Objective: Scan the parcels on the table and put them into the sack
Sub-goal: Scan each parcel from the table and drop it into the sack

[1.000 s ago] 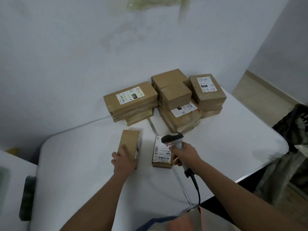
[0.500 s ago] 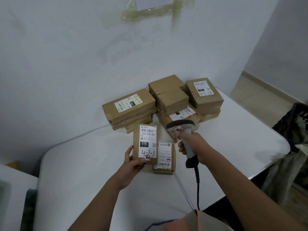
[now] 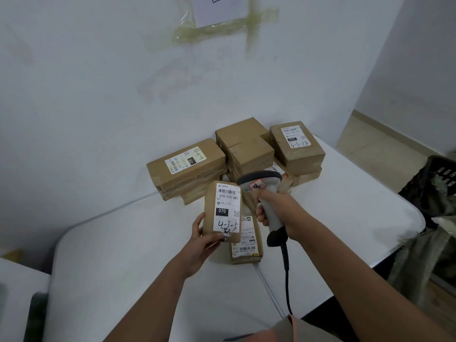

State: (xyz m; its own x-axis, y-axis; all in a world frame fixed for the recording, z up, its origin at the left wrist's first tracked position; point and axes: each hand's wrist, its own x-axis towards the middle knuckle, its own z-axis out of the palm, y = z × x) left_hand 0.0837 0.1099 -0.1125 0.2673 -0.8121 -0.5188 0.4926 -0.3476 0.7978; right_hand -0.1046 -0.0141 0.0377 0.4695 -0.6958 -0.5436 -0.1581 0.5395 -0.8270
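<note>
Brown box (image 3: 223,213) stands tall in my left hand (image 3: 201,245) above the table (image 3: 123,255) — label facing me. My right hand (image 3: 276,206) grips the scanner (image 3: 261,186), just right of it — nose toward the label.

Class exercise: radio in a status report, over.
Left hand holds brown labelled parcel upright. Right hand grips grey handheld scanner beside it. Nothing blocking.

Soft, even indoor light with a cool bluish cast; no hard glare.

Faint shadows sit under the parcels (image 3: 241,159) and along the surface (image 3: 123,255) edge at lower left. Wide-angle distortion bends the frame's sides. The centre is fairly sharp, labels readable, while the lower left and far right corners smear and darken.
</note>
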